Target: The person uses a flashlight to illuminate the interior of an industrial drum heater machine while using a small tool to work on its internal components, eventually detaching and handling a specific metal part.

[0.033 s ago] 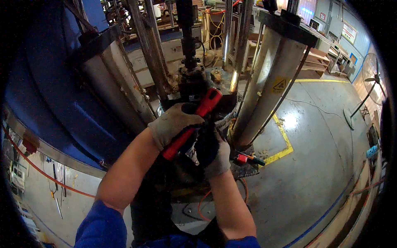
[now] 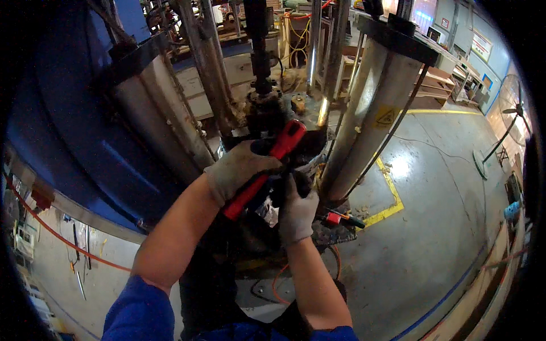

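Note:
My left hand (image 2: 239, 170), in a grey glove with dark fingers, is wrapped round a long red tube-shaped tool (image 2: 290, 138) with a wider head, much like a flashlight. The tool slants from lower left to upper right, in front of the machine's dark base. Close to its right side is my gloved right hand (image 2: 298, 213), with fingers curled. What those fingers hold, if anything, is hidden in shadow. A crumpled, shiny, silvery piece (image 2: 267, 212) shows between the two hands, below the red tool.
Grey cylinders (image 2: 375, 108) flank the work spot on both sides, and a dark vertical shaft (image 2: 261, 62) comes down behind it. A red-and-black tool (image 2: 335, 218) lies on the ledge at right. A floor fan (image 2: 515, 108) stands far right.
My right hand has turned and shifted slightly, its fingers now curled more upward. More of the silvery piece shows. The left hand and red tool have stayed nearly in place.

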The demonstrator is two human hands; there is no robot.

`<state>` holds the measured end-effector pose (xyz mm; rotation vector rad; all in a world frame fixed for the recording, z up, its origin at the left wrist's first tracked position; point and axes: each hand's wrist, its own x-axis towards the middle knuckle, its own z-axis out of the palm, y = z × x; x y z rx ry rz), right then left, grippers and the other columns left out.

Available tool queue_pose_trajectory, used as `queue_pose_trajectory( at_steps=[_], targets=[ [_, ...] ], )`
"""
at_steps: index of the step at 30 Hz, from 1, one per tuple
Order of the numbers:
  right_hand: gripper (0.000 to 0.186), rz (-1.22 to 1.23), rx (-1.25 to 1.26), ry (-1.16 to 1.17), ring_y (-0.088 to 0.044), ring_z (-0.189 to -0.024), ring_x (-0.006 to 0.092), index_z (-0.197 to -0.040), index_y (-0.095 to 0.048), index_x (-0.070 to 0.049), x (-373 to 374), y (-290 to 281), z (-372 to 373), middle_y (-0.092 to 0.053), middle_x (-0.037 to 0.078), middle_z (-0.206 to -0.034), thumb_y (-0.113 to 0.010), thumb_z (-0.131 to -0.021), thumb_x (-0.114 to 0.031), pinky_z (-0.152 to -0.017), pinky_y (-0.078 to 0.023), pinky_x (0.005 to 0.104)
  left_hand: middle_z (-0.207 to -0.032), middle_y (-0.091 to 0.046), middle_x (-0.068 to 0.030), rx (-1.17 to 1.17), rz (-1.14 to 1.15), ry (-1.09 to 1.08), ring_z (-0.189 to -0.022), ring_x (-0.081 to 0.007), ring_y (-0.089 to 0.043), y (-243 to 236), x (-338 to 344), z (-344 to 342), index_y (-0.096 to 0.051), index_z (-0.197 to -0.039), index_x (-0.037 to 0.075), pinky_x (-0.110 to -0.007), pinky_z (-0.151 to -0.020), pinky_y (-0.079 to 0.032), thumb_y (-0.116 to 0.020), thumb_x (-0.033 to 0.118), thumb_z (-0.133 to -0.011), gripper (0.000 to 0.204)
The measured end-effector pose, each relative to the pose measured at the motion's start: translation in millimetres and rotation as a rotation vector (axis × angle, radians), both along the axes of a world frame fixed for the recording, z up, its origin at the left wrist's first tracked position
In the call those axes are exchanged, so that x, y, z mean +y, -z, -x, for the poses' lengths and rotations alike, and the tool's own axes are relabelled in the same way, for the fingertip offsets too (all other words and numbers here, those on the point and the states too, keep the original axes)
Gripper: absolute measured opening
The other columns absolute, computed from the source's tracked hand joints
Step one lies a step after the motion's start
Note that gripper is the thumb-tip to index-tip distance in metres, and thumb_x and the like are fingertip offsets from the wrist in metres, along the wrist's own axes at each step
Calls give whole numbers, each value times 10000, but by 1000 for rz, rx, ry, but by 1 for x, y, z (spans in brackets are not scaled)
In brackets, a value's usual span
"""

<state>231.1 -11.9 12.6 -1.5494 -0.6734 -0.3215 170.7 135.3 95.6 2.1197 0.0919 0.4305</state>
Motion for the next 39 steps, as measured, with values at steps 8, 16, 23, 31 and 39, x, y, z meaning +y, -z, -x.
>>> queue_pose_trajectory(
  at_steps=[8, 16, 23, 31, 39],
  targets=[
    [183, -160, 600, -345, -643, -777, 293, -1044, -663, -22, -7, -21, 0, -662, 106, -921, -589, -941, -154, -757, -527, 394, -965, -665, -100, 304, 461, -191, -862, -146, -646, -38, -30, 0, -651, -1112, 19, -276, -747, -526, -697, 176, -824, 331],
    [298, 25, 197, -173, -637, -835, 324, -1169, -578, 9, -2, -17, 12, -644, 143, -1004, -600, -909, -134, -748, -518, 422, -912, -677, -94, -71, -604, 15, -809, -152, -658, -12, 8, 6, -633, -1123, 14, -290, -717, -538, -739, 177, -792, 384],
    [269, 130, -66, -69, -627, -809, 306, -1115, -602, -5, -14, -10, -10, -641, 142, -897, -638, -891, -150, -696, -513, 415, -893, -680, -87, 262, 385, -85, -755, -151, -664, -34, -24, -8, -651, -1037, 10, -282, -665, -539, -725, 181, -810, 294],
    [216, -287, 640, -280, -652, -830, 212, -1079, -637, 15, -9, -15, 6, -687, 107, -936, -588, -957, -157, -751, -509, 323, -1050, -656, -180, 306, 54, -144, -975, -345, -641, -30, -13, -7, -689, -1125, 177, -384, -856, -516, -689, 106, -774, 358],
    [232, 70, 295, -202, -649, -829, 196, -1066, -628, 61, -14, -29, 12, -691, 158, -909, -564, -948, -127, -776, -510, 327, -1086, -661, -159, 163, -351, 94, -935, -303, -653, -10, 10, 3, -677, -1153, 138, -369, -881, -511, -646, 88, -809, 349]
  ],
)
